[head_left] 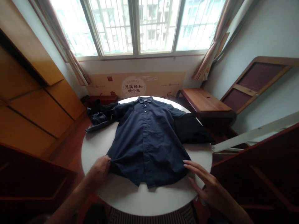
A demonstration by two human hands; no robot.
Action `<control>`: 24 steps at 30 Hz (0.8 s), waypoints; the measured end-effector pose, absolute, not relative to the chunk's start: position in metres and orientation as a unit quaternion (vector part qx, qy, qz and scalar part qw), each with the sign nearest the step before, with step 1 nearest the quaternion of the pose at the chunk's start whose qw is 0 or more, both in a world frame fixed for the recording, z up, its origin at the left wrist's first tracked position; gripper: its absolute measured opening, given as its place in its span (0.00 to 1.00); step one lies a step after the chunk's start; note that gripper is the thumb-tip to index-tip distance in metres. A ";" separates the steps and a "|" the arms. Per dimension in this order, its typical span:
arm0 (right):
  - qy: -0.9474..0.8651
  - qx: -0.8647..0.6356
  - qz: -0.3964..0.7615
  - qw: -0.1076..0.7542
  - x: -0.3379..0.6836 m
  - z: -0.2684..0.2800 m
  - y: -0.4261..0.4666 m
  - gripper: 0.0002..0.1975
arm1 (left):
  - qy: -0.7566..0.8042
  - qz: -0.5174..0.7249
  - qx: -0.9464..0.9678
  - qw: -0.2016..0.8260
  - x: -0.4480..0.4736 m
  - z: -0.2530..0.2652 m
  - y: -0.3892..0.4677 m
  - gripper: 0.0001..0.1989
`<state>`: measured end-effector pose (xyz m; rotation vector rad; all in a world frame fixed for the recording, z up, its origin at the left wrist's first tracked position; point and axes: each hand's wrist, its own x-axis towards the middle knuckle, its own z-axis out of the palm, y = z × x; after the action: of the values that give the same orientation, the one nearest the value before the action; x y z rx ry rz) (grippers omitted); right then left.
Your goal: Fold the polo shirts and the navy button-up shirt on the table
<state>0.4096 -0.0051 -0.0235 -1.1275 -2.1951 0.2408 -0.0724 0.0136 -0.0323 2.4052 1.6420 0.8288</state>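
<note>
A dark blue short-sleeved button-up shirt [146,137] lies front side up on a round white table [154,207], its collar toward the window and its hem toward me. At the lower left corner of the hem, my left hand [102,165] is closed on the cloth and pulls a small fold in it. My right hand [205,180] is by the lower right corner, fingers stretched and apart, with the fingertips at the shirt's edge. Whether they press on the cloth I cannot tell.
Dark crumpled clothes [101,113] lie at the table's left edge. A black folded garment [192,129] sits on the right, partly under the shirt's sleeve. Beyond stands a wooden side table [205,99]; yellow cabinets [39,109] line the left, and a striped mat [151,218] lies below.
</note>
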 end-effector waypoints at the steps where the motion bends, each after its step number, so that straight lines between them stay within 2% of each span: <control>1: -0.852 -0.418 0.068 0.306 0.412 -0.026 -0.005 0.26 | 0.541 0.257 0.799 0.054 -0.073 -0.031 0.015 0.09; 5: -0.876 -0.391 -0.017 0.283 0.426 -0.029 -0.006 0.28 | 0.530 0.214 0.819 0.048 -0.084 -0.026 0.018 0.02; 9: -0.883 -0.365 -0.062 0.289 0.437 -0.021 -0.010 0.24 | 0.523 0.203 0.826 0.056 -0.102 -0.028 0.010 0.29; 11: -0.884 -0.365 -0.071 0.285 0.443 -0.017 -0.012 0.24 | 0.508 0.185 0.840 0.057 -0.108 -0.030 0.003 0.35; 13: -0.885 -0.373 -0.075 0.267 0.449 -0.017 -0.012 0.24 | 0.490 0.159 0.854 0.076 -0.109 -0.030 -0.006 0.37; 16: -0.885 -0.394 -0.093 0.231 0.453 -0.020 -0.012 0.25 | 0.483 0.120 0.861 0.105 -0.101 -0.022 -0.017 0.34; 20: -0.877 -0.417 -0.117 0.210 0.435 -0.018 -0.015 0.27 | 0.479 0.082 0.864 0.129 -0.085 0.000 -0.024 0.23; 24: -0.884 -0.401 -0.088 0.222 0.395 0.002 -0.012 0.27 | 0.471 0.129 0.859 0.156 -0.079 0.015 -0.002 0.13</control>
<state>0.3946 -0.0120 0.0017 -1.1084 -2.4426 -0.2440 -0.0792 -0.0024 0.0152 2.4593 1.3481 0.3689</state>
